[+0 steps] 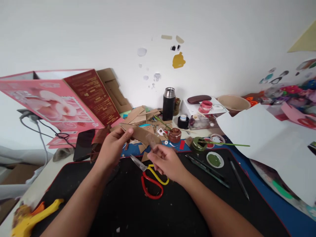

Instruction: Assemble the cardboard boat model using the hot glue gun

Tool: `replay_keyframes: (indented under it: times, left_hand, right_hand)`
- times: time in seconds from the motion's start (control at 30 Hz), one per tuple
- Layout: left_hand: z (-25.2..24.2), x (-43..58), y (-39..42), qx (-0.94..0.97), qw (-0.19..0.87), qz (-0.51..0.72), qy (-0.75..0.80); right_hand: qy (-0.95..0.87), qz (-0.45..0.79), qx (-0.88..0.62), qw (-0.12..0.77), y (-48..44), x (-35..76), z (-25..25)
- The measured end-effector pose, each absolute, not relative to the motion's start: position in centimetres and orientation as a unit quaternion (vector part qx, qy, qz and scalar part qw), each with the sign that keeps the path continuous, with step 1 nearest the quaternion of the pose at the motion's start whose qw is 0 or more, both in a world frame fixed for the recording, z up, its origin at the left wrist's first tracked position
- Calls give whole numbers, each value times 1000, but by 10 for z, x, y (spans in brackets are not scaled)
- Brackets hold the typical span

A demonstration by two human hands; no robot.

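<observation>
A curved strip of brown cardboard [142, 134] is held up over the far edge of the black mat. My left hand [112, 144] grips its left end, thumb on top and fingers beneath. At the strip's lower right end is my right hand [168, 161], its fingers bent and closed at the cardboard; motion blurs that end a little. Below the hands lie scissors [145, 169] on the mat, with one red and one yellow handle and the blades pointing up and left.
Cardboard scraps [138, 115] pile up behind the hands. Brown paint [174, 135] and green paint [198, 144] jars hold brushes. A black flask [168, 105] stands at the back. Pens [209, 171] lie right, a yellow glue gun [37, 217] left, beside a phone [84, 144] and pink box [59, 102].
</observation>
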State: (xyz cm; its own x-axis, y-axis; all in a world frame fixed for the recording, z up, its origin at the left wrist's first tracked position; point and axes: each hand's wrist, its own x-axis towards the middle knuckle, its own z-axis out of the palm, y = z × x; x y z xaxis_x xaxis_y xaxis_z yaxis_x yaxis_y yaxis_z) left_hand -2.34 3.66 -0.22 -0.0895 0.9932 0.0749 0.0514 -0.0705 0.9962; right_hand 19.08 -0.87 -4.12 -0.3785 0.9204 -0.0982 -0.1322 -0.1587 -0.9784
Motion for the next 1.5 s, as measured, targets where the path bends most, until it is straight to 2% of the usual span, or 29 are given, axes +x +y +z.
replay_keyframes:
  times: [0.23,0.37,0.6,0.83,0.97,1.23,1.5]
  left_hand:
    - [8,0,18,576,451,470,494]
    - [11,-3,15,584,496,450,458]
    - [7,2,11,557,521,447,467]
    - [11,-13,23,446,508,582,452]
    - [17,-32,33,381,515,629,440]
    - [25,-35,29,360,543,631,422]
    - [24,-30,28,358,545,634,415]
  right_hand:
    - [-629,530,-454,344,-10,193,-45]
    - [-653,497,-461,339,-11,195,-42]
    - [-617,559,-440,337,-14,193,-42]
    - [-557,660,-390,321,-15,193,-42]
    - [-515,674,-395,353,-10,195,-40]
    - [-397,659,-418,482,-2,200,-34]
    - [-380,661,-417,495,-1,199,-35]
